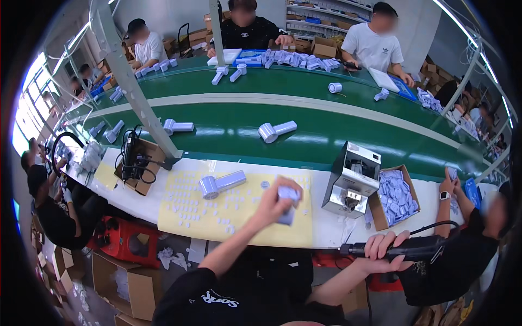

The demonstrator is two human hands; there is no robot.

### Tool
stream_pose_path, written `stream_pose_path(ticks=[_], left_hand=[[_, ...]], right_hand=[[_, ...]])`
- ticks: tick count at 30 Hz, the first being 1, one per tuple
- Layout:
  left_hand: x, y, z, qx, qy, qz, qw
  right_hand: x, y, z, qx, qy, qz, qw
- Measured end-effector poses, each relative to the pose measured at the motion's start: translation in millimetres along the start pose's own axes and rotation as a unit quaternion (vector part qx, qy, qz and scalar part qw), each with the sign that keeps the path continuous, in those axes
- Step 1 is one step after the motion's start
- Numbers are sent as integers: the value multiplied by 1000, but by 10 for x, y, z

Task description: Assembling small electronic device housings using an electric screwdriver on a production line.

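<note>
My left hand (270,205) is closed around a lavender plastic piece (286,217), held up over the yellow sheet (272,231); fingers hide part of the piece. My right hand (385,251) grips a black electric screwdriver (416,250), its tip pointing left and a cable trailing from its far end. On the yellow sheet, to the left of my left hand, lies a lavender device housing (208,187) with a round head and a straight handle. Many small pale round pieces (187,204) are spread in rows across the sheet.
A metal machine (353,179) stands right of the sheet, beside a carton of lavender parts (396,198). Behind runs a green conveyor (228,144) carrying lavender housings (277,130). A post (136,95) rises at left, near a box with black tools (130,163). Co-workers sit around.
</note>
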State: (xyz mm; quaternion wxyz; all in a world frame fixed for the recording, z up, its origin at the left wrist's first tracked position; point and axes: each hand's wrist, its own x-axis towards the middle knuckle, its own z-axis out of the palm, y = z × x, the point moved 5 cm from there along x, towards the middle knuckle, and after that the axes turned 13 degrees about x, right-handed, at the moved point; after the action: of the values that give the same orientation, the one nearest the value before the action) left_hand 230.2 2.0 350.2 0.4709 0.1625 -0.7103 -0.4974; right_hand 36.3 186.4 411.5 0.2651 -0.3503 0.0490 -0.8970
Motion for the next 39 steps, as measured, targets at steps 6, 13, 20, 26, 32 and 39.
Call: stream_pose_path(ticks=[6, 13, 20, 26, 32, 39], left_hand=[[1494, -388, -1216, 507, 24, -58, 860], [2187, -2127, -2177, 724, -102, -108, 674], [2390, -2023, -544, 652, -245, -112, 708], [2150, -1928, -341, 663, -218, -43, 715], [1647, -560, -231, 467, -112, -77, 874], [670, 41, 191, 173, -42, -73, 981]], right_hand=[[-618, -152, -909, -101, 180, 54, 977], [-848, -499, -1106, -394, 328, 55, 857], [25, -804, -1178, -652, 292, -2, 699], [805, -738, -1592, -841, 162, 172, 487], [889, -558, -1838, -876, 91, 222, 418], [909, -521, -1840, -893, 28, 244, 376]])
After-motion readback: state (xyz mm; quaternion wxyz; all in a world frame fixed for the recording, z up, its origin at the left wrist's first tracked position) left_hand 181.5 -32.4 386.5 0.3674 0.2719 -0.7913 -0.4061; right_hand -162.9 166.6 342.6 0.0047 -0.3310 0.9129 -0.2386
